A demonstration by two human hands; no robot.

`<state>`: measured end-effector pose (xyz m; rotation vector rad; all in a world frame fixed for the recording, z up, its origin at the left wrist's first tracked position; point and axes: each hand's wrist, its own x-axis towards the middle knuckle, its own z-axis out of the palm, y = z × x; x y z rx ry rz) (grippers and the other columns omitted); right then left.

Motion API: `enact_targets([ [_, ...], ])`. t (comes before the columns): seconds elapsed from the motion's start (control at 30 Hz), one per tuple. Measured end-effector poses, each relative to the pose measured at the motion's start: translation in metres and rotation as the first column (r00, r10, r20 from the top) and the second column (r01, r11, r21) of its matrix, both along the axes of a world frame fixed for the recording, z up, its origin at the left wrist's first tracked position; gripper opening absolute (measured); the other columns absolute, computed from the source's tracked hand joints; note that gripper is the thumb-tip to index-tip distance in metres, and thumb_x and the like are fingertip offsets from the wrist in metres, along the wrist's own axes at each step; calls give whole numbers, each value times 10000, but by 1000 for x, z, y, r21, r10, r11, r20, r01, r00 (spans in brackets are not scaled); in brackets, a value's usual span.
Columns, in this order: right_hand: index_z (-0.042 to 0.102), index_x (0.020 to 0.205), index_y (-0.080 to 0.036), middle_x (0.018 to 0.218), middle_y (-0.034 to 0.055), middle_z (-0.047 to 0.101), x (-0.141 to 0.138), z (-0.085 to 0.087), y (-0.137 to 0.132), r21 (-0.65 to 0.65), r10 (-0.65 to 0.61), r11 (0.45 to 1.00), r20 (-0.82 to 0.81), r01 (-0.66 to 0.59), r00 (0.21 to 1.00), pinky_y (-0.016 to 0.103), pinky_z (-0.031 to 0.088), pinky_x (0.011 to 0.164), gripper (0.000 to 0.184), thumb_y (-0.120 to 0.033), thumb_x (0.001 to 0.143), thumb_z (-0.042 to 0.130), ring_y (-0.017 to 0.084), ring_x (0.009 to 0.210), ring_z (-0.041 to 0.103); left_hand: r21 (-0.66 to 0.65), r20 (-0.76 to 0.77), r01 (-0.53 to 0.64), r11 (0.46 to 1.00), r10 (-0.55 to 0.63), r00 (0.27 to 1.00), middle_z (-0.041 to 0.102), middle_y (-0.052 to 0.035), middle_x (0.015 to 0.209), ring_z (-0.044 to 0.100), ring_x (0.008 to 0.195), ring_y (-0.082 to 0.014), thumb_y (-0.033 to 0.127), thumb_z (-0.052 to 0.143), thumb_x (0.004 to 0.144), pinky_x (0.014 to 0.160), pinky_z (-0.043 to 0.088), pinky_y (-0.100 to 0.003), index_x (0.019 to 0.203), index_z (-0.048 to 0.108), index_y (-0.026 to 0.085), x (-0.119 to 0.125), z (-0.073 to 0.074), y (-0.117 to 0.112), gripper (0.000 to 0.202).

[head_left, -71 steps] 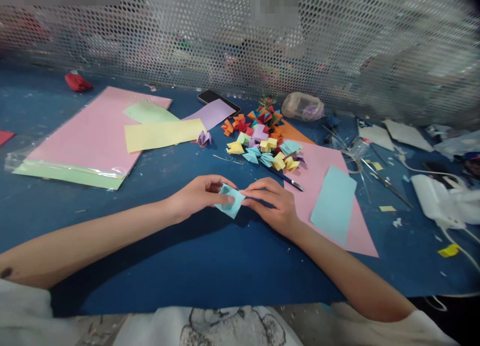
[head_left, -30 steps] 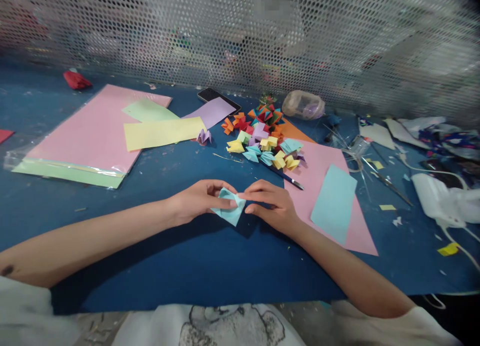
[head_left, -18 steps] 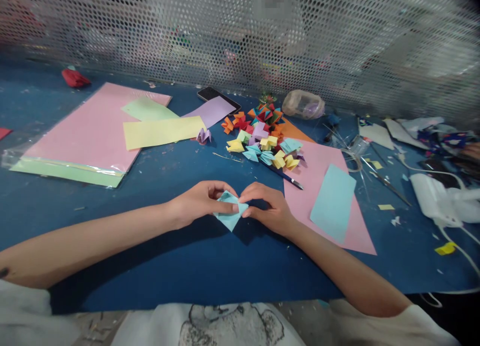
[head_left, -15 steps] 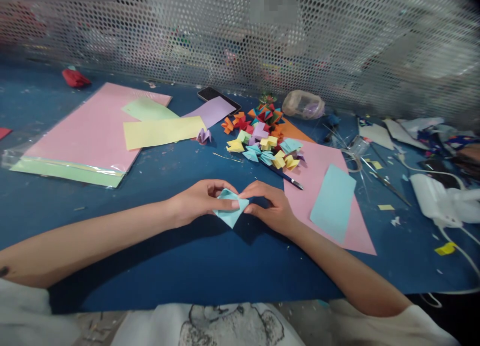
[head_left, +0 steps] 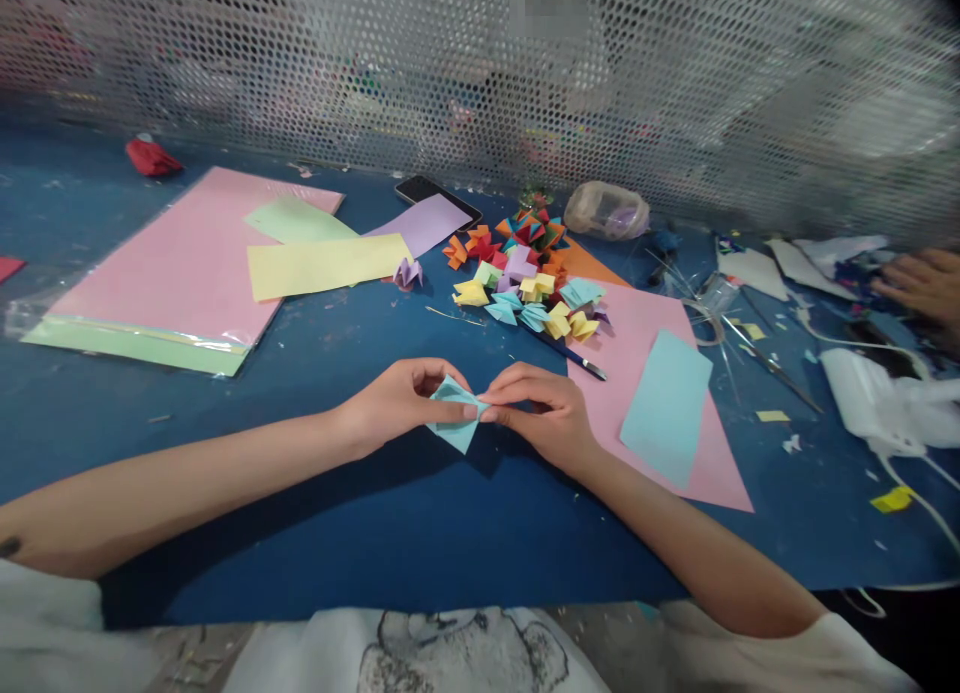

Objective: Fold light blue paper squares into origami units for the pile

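Observation:
A small light-blue folded paper (head_left: 456,432) is held above the blue table, one point hanging down. My left hand (head_left: 405,403) grips its left side, with the thumb laid across the front. At the right corner, the thumb and forefinger of my right hand (head_left: 544,413) pinch the paper. Beyond my hands lies a heap of folded paper pieces (head_left: 536,287) in several colours. A purple folded piece (head_left: 407,273) sits apart, to the left of the heap. Near my right forearm, a light-blue paper strip (head_left: 666,408) rests on a pink sheet (head_left: 720,473).
Pink and green sheets in a clear sleeve (head_left: 165,263) lie at left, a yellow strip (head_left: 322,266) overlapping them. A phone (head_left: 439,199) and plastic container (head_left: 606,211) stand by the perforated metal screen (head_left: 420,83). A pen (head_left: 585,361), white power strip (head_left: 862,393) and another person's hand (head_left: 926,283) are rightward.
My right thumb and forefinger have closed together on the paper's right corner, which now looks narrower. Another person's hand has come into view at the right edge.

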<state>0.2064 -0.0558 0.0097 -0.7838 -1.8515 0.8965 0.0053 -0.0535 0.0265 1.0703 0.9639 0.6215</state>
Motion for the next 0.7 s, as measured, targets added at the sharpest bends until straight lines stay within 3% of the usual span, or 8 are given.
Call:
enact_targets([
  [0.1,745,851,-286,778,0,686,0,-1,0,-47,14,999,-27,-15,1000,281,521,634,193,-166,702,765,132,698,630,2,-2,2,1000,-2,1000,576,56,636,513,595,-60,271,802,624,553,392,-163,782,614,155,0,1,-1,271],
  [0.3,720,974,-293,872,21,678,5,5,2,-12,-6,1000,1,6,1000,304,516,705,243,-165,768,707,149,805,631,-87,41,-5,996,8,999,602,50,661,540,585,-62,278,807,623,554,426,-176,812,612,165,-2,-3,4,294],
  [0.43,722,955,-287,849,12,673,6,5,3,52,-45,998,51,42,998,270,519,658,225,-144,785,686,126,760,625,-111,17,-9,994,10,1000,587,49,638,531,557,-61,289,811,611,514,412,-172,806,613,162,-3,-4,6,306],
  [0.7,725,907,-253,796,22,694,1,6,2,174,42,983,81,-56,996,295,539,657,168,-157,771,705,135,725,640,-99,7,2,995,-1,1000,598,50,605,533,549,-57,198,795,589,532,428,-166,745,605,145,0,-1,2,252],
])
